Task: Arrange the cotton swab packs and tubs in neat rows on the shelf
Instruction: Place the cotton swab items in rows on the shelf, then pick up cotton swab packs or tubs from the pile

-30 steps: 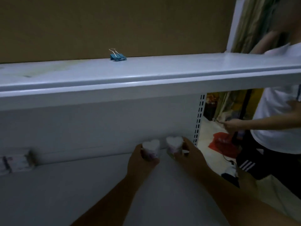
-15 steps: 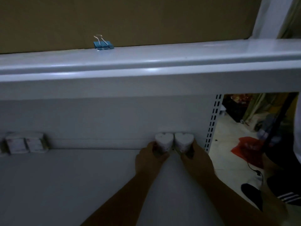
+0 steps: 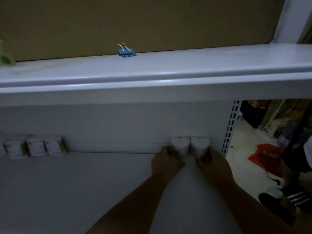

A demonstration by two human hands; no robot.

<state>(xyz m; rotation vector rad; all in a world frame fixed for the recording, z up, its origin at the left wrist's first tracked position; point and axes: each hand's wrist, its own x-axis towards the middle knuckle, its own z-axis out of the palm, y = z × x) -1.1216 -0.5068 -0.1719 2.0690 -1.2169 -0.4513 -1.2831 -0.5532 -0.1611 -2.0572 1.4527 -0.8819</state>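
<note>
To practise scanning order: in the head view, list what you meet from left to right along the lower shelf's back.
In order: rectangular swab packs → left heart-shaped tub → right heart-shaped tub → slotted upright → red bag on the floor.

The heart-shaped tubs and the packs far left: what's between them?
Head view: past the packs, bare shelf, then the left hand gripping the nearer heart-shaped tub.

The upper shelf [image 3: 185, 71] looks like smooth painted metal, with a soft sheen along its front lip. The blue binder clip [image 3: 127, 52] has shiny wire handles. The brown board [image 3: 135, 21] at the top of the frame is matt, like cardboard. The heart-shaped tubs [image 3: 180, 144] [image 3: 200, 143] have pale, matt lids.
</note>
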